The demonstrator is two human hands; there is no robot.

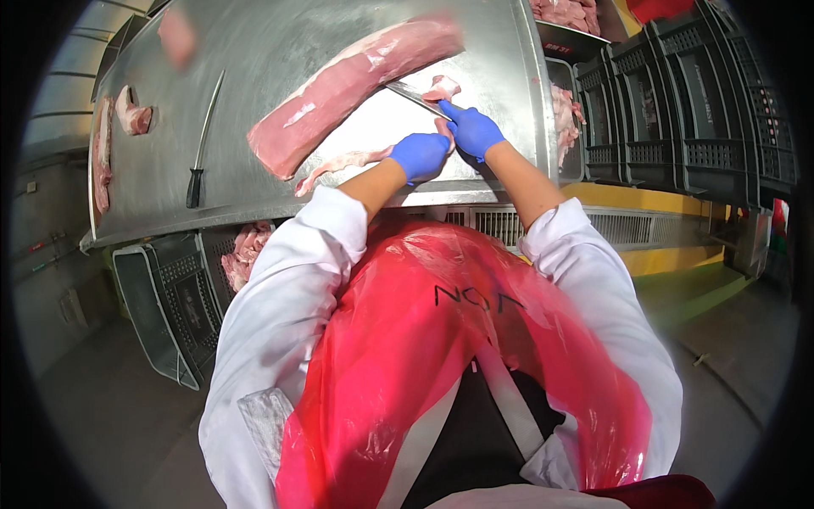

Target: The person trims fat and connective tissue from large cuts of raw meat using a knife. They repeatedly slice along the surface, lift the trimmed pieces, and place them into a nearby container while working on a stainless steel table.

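Note:
A long pork loin (339, 89) lies slantwise across a white cutting board (365, 127) and the steel table (254, 51). My right hand (476, 131), in a blue glove, is closed round a knife (411, 93) whose blade points left toward the loin. Close beside it, my blue-gloved left hand (421, 157) is closed on a strip of meat (348, 159). One end of the strip trails left on the board; a bit of meat also shows between the hands. Just beyond the knife sits a small meat scrap (442, 88).
A sharpening steel (203, 140) with a black handle lies on the table's left side. Farther left are a meat piece (133, 112) and a long strip (103, 157). Dark crates (678, 102) stand right; a grey crate (161, 297) and meat trimmings (244, 254) are below the table's front edge.

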